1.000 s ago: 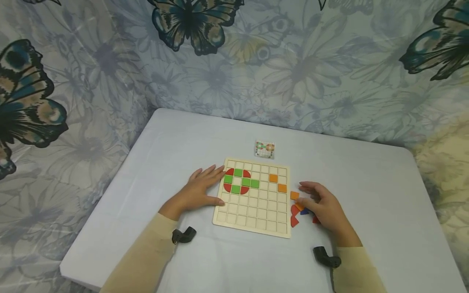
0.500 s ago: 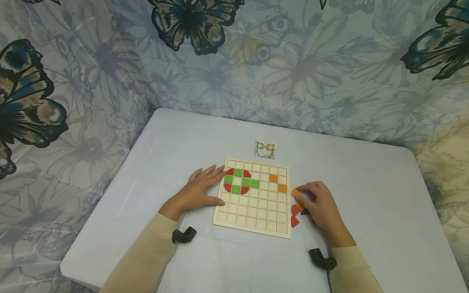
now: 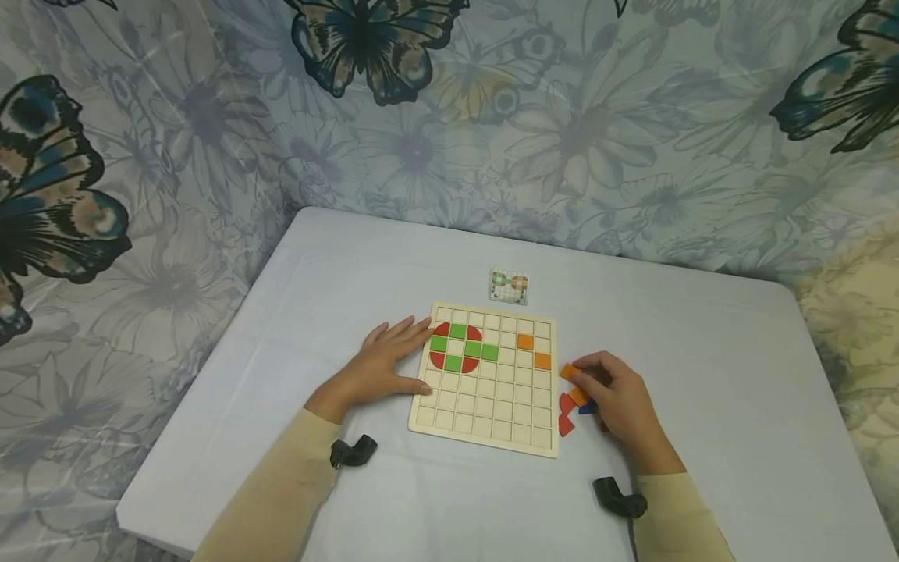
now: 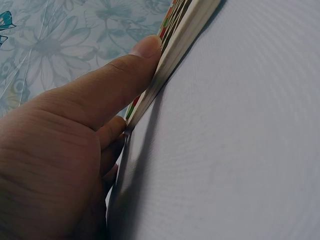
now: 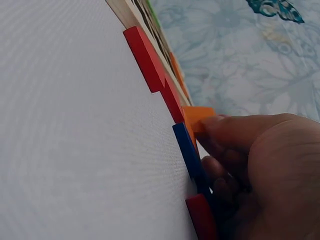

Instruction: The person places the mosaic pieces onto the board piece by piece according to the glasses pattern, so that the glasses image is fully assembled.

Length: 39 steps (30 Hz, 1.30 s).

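Note:
A pale wooden grid board lies on the table. Red quarter-circle tiles and green square tiles form a ring at its upper left, and two orange squares sit at the right. My left hand is spread along the board's left edge, its thumb on the rim. Beside the right edge, my right hand pinches an orange square tile between thumb and fingers, tilted over the loose pieces. Another orange tile lies just below it.
Loose red tiles and blue tiles lie by the board's right edge, partly under my right hand. A small pattern card lies beyond the board's far edge. A butterfly-print cloth hangs behind the table.
My right hand has closed its thumb and fingers on the orange tile, which was lying flat beside the board and is now tilted. My left hand has stayed in place.

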Each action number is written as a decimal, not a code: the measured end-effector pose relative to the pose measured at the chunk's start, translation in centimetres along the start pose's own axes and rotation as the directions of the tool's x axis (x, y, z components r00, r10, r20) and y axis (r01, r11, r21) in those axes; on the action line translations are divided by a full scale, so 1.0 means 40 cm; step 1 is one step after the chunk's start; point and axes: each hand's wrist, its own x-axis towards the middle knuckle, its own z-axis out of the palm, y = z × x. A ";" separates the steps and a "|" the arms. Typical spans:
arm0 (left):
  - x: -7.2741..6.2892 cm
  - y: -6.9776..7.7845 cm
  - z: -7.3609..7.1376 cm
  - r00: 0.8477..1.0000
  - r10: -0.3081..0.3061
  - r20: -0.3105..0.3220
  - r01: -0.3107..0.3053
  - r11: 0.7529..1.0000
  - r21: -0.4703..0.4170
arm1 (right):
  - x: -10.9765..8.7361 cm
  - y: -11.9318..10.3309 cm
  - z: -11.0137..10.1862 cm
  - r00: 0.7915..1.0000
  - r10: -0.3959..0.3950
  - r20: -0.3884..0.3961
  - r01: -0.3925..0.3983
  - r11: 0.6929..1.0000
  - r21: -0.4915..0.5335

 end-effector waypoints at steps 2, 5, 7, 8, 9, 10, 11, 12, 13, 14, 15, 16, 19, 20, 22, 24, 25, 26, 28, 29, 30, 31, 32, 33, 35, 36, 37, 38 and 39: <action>0.000 0.001 -0.001 1.000 0.001 0.001 -0.001 1.000 -0.001 | -0.002 0.002 -0.002 1.000 -0.003 -0.010 0.003 1.000 0.007; 0.000 0.001 -0.002 1.000 -0.002 0.004 0.002 1.000 0.001 | -0.004 0.004 -0.004 0.999 -0.015 -0.032 0.016 1.000 0.006; 0.000 -0.001 -0.002 1.000 0.000 0.001 0.000 1.000 0.001 | -0.005 0.003 -0.006 0.999 -0.027 -0.042 0.028 1.000 0.008; 0.000 -0.002 -0.001 1.000 -0.004 0.003 0.004 1.000 0.000 | -0.006 0.002 -0.007 0.998 -0.031 -0.049 0.032 0.999 0.007; 0.000 -0.002 -0.001 1.000 -0.007 0.005 0.007 1.000 0.001 | -0.006 0.000 -0.009 0.998 -0.035 -0.054 0.035 0.999 0.006; 0.001 -0.003 -0.001 1.000 -0.011 0.006 0.011 1.000 0.001 | -0.006 -0.003 -0.010 0.998 -0.038 -0.057 0.038 0.999 0.006; 0.001 -0.003 -0.001 1.000 -0.013 0.007 0.013 1.000 -0.001 | -0.006 -0.005 -0.012 0.997 -0.038 -0.060 0.039 0.999 0.009; 0.001 -0.003 0.000 1.000 -0.014 0.007 0.014 1.000 0.001 | -0.007 -0.008 -0.014 0.997 -0.038 -0.062 0.038 0.999 0.011; 0.002 -0.003 0.000 1.000 -0.018 0.009 0.018 1.000 0.002 | -0.007 -0.011 -0.017 0.997 -0.037 -0.064 0.038 0.999 0.011; 0.003 -0.003 0.000 1.000 -0.021 0.011 0.021 1.000 0.003 | -0.008 -0.015 -0.020 0.997 -0.036 -0.066 0.037 0.999 0.013; 0.003 -0.004 0.001 1.000 -0.020 0.010 0.019 1.000 0.004 | -0.009 -0.019 -0.022 0.997 -0.038 -0.065 0.040 0.999 0.022; 0.003 -0.004 0.001 1.000 -0.019 0.009 0.019 1.000 0.003 | -0.009 -0.023 -0.025 0.997 -0.042 -0.064 0.043 0.999 0.027; 0.003 -0.002 0.000 1.000 -0.022 0.009 0.022 1.000 0.001 | -0.011 -0.035 -0.031 0.997 -0.061 -0.056 0.064 0.997 0.052; 0.003 -0.002 0.000 1.000 -0.023 0.009 0.023 1.000 0.001 | -0.012 -0.039 -0.032 0.996 -0.068 -0.055 0.071 0.996 0.060; 0.001 -0.001 -0.001 1.000 -0.026 0.010 0.026 1.000 0.001 | -0.013 -0.045 -0.033 0.995 -0.081 -0.051 0.084 0.994 0.073; 0.000 0.000 -0.002 1.000 -0.029 0.010 0.029 1.000 0.004 | -0.014 -0.050 -0.033 0.995 -0.092 -0.046 0.096 0.991 0.088; 0.000 0.000 -0.002 0.999 -0.030 0.011 0.030 1.000 0.004 | -0.014 -0.053 -0.032 0.994 -0.095 -0.044 0.099 0.990 0.095; 0.000 0.000 -0.002 0.999 -0.031 0.011 0.031 1.000 0.002 | -0.014 -0.055 -0.031 0.994 -0.097 -0.041 0.101 0.990 0.102; -0.001 0.000 -0.002 1.000 -0.028 0.008 0.028 1.000 -0.002 | -0.015 -0.060 -0.029 0.995 -0.095 -0.033 0.098 0.988 0.116; -0.001 0.000 -0.002 1.000 -0.028 0.007 0.028 1.000 -0.003 | -0.015 -0.062 -0.028 0.995 -0.095 -0.028 0.098 0.988 0.120; -0.001 0.000 -0.002 1.000 -0.024 0.004 0.024 1.000 -0.004 | -0.015 -0.065 -0.026 0.995 -0.094 -0.026 0.096 0.988 0.123; -0.002 0.000 -0.001 1.000 -0.020 0.001 0.020 1.000 -0.008 | -0.014 -0.067 -0.024 0.995 -0.095 -0.024 0.097 0.987 0.124; -0.002 0.000 -0.001 1.000 -0.018 -0.002 0.018 1.000 -0.009 | -0.014 -0.069 -0.021 0.995 -0.098 -0.024 0.100 0.987 0.123; -0.002 -0.001 0.000 1.000 -0.017 -0.002 0.017 1.000 -0.008 | -0.013 -0.072 -0.017 0.994 -0.104 -0.025 0.106 0.986 0.126; -0.002 -0.002 0.001 1.000 -0.016 -0.004 0.016 1.000 -0.008 | -0.008 -0.077 -0.010 0.992 -0.120 -0.028 0.123 0.983 0.134; -0.002 -0.002 0.002 1.000 -0.012 -0.005 0.012 1.000 -0.010 | -0.006 -0.079 -0.006 0.992 -0.126 -0.028 0.129 0.982 0.138; -0.002 -0.002 0.002 1.000 -0.013 -0.004 0.013 1.000 -0.009 | -0.003 -0.083 -0.001 0.991 -0.135 -0.027 0.137 0.981 0.140; -0.001 -0.002 0.002 1.000 -0.012 -0.004 0.012 1.000 -0.008 | 0.000 -0.086 0.003 0.990 -0.141 -0.024 0.143 0.979 0.142; -0.001 -0.002 0.002 1.000 -0.010 -0.005 0.010 1.000 -0.008 | 0.004 -0.090 0.007 0.989 -0.147 -0.019 0.148 0.979 0.141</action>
